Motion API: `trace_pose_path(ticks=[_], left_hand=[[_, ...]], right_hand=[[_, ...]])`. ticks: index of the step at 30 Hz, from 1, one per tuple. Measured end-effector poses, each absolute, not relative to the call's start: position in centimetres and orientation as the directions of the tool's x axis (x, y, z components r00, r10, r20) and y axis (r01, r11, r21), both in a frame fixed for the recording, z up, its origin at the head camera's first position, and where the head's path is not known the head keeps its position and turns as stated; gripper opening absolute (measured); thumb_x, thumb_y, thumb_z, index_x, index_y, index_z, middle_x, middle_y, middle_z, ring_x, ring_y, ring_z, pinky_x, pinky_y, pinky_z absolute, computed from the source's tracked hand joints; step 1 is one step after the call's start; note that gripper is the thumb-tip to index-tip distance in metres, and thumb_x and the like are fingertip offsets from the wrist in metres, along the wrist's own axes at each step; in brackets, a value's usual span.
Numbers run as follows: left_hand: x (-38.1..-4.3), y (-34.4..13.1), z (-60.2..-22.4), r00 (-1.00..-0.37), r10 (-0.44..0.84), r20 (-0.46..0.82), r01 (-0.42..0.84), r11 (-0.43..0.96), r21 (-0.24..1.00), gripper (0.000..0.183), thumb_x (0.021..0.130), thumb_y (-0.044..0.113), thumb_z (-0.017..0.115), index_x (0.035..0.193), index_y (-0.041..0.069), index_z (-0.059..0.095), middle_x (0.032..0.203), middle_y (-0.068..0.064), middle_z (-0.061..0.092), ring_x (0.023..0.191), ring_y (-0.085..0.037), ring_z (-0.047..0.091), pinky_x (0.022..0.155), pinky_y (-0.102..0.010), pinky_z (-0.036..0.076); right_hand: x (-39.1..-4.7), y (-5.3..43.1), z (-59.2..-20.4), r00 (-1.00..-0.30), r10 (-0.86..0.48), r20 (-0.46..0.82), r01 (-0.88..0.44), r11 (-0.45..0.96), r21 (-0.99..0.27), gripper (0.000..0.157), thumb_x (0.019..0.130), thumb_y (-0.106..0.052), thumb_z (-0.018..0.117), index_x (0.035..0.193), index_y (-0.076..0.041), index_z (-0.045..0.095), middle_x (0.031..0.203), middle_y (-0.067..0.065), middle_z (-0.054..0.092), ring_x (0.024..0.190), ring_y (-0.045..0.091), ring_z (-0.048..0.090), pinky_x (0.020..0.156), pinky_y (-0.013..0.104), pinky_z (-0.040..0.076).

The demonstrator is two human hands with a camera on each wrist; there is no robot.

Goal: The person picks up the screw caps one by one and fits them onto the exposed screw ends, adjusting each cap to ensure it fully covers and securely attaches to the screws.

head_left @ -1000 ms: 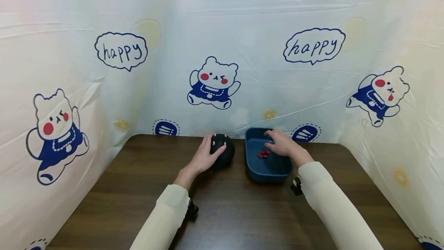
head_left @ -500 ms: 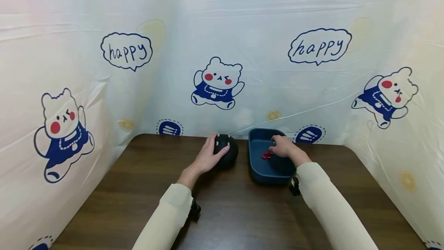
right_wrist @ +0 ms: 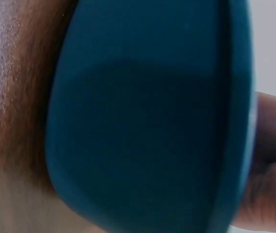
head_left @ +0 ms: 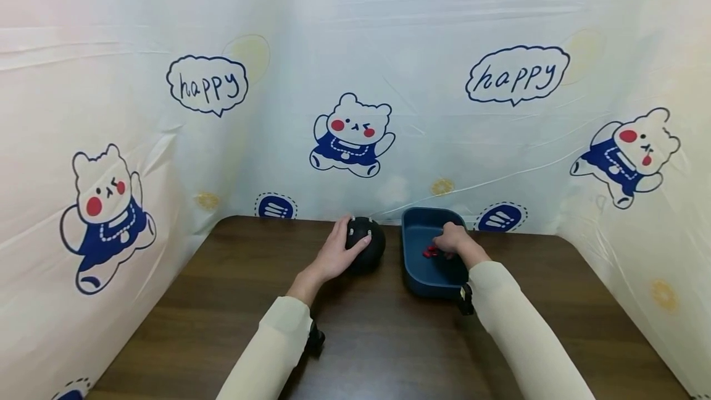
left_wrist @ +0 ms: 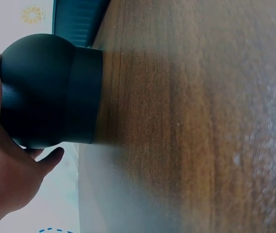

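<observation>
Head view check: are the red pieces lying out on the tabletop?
No, the red pieces that show lie inside the blue bin, right by the right hand.

Bear-print curtain (head_left: 422, 104) behind wooden table (head_left: 383, 344)

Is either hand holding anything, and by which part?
Left hand: the black object, by its rounded upper part. Right hand: at the red pieces; whether it holds any cannot be told.

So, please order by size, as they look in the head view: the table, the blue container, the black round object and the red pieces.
1. Table
2. Blue container
3. Black round object
4. Red pieces, even together
</observation>
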State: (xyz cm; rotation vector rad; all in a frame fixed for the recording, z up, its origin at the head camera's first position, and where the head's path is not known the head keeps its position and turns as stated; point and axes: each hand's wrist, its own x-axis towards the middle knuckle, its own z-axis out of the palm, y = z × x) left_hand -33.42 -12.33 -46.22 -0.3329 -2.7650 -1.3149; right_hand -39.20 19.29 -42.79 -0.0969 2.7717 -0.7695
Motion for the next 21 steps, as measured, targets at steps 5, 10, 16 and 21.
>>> trace_pose_path(ticks=[5,10,16,21], left_hand=[[-33.51,-12.3,-46.2,-0.976,0.167,0.143,0.216,0.615,0.759,0.097,0.093,0.074,0.051,0.163,0.017,0.016,0.167,-0.008,0.021,0.145,-0.031,0.034,0.118,-0.058,0.03],[-33.55,-12.28,-46.27,-0.976,0.163,0.144,0.214,0.61,0.763,0.096,0.093,0.075,0.052,0.163,0.02,0.016,0.167,-0.007,0.021,0.145,-0.031,0.034,0.118,-0.058,0.03],[-33.45,-12.22,-46.26,-0.976,0.162,0.148,0.217,0.608,0.764,0.096,0.093,0.075,0.052,0.163,0.019,0.017,0.167,-0.007,0.022,0.144,-0.031,0.036,0.118,-0.057,0.031],[-33.39,-12.18,-46.21,-0.975,0.165,0.152,0.221,0.6,0.769,0.096,0.093,0.073,0.053,0.162,0.019,0.017,0.166,-0.008,0.023,0.143,-0.031,0.037,0.117,-0.057,0.031]], right_hand=[[-39.16,19.1,-42.99,-0.963,-0.096,-0.252,0.053,0.848,-0.527,0.023,0.102,-0.015,0.054,0.104,0.006,0.061,0.085,0.015,0.063,0.068,0.021,0.07,0.066,0.032,0.06],[-39.11,19.2,-43.16,-0.968,-0.097,-0.231,0.043,0.845,-0.534,0.02,0.1,-0.015,0.056,0.089,-0.001,0.063,0.076,0.01,0.064,0.068,0.022,0.07,0.069,0.034,0.059],[-39.24,19.45,-43.51,-0.974,-0.117,-0.191,0.005,0.841,-0.54,0.022,0.1,-0.015,0.058,0.088,0.001,0.069,0.073,0.009,0.067,0.07,0.024,0.071,0.07,0.035,0.058],[-39.41,19.49,-43.77,-0.983,-0.125,-0.132,-0.037,0.85,-0.525,0.026,0.098,-0.013,0.059,0.078,-0.002,0.069,0.065,0.006,0.065,0.064,0.023,0.069,0.057,0.026,0.049]])
